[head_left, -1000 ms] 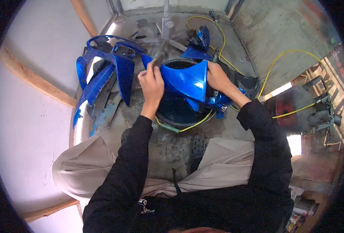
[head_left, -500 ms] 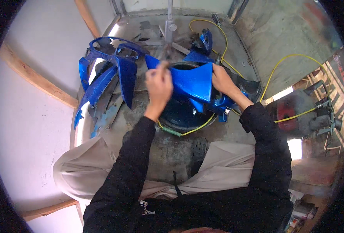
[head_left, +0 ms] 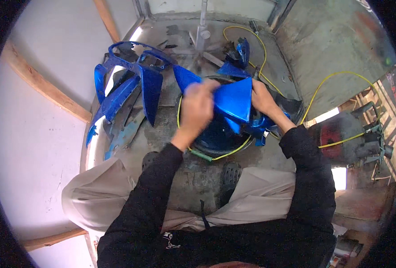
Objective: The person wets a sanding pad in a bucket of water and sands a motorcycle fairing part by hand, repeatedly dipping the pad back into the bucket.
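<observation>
A glossy blue plastic fairing panel (head_left: 233, 100) is tilted over a round dark basin (head_left: 207, 142). My right hand (head_left: 264, 97) grips its right edge, thumb near the upper corner and the other fingers hidden behind. Over the panel's left part is my left hand (head_left: 195, 109), its fingers curled in and smeared by motion. Whether something small sits in those fingers does not show. More blue plastic (head_left: 260, 123) shows beneath my right hand.
Blue fairing pieces (head_left: 151, 91) lie at the left; another blue part (head_left: 242, 51) lies beyond the basin. A yellow hose (head_left: 262, 44) loops at the back right. A compressor-like machine (head_left: 336, 136) stands to the right. A metal post (head_left: 203, 31) rises at the back.
My left hand has shifted right and slightly down across the panel. The whole view has drifted slightly right and down, while my right hand keeps its hold.
</observation>
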`<state>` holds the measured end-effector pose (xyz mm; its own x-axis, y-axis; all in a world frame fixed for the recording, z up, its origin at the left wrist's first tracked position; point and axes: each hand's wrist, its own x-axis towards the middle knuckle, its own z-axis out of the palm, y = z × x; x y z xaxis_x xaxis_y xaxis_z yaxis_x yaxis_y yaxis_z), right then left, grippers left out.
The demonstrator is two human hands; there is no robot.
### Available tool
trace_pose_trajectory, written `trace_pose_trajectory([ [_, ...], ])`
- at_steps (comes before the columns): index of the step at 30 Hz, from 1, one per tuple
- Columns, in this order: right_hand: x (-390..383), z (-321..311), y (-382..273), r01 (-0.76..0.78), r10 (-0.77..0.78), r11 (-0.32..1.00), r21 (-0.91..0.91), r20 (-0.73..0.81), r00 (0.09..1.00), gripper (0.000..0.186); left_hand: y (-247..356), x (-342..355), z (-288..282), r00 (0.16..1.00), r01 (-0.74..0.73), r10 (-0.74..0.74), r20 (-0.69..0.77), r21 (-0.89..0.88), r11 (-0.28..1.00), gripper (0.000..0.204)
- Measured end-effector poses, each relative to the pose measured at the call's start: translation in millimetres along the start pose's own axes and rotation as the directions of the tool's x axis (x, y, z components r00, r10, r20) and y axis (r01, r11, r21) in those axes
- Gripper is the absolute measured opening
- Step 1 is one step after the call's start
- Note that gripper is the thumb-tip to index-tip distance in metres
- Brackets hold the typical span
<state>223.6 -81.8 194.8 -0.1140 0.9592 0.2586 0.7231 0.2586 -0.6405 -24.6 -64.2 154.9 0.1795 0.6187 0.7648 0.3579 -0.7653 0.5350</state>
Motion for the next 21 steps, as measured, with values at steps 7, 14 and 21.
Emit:
trace_pose_trajectory([
  [7,0,3,-8,-0.003,0.002,0.998,-0.055,-0.01,1.0,0.023,-4,7,-14,0.996,-0.092,0.091,0.017,0.135,0.987,0.028],
  [14,-1,0,-8,-0.014,0.014,1.0,-0.002,-0.014,1.0,0.021,65,-14,14,0.993,-0.066,0.077,0.091,-0.113,0.991,0.038],
  [21,-5,6,-10,0.04,-0.041,0.999,-0.024,-0.034,0.999,0.018,29,-4,-7,0.989,-0.111,0.112,0.097,-0.022,0.994,0.032],
])
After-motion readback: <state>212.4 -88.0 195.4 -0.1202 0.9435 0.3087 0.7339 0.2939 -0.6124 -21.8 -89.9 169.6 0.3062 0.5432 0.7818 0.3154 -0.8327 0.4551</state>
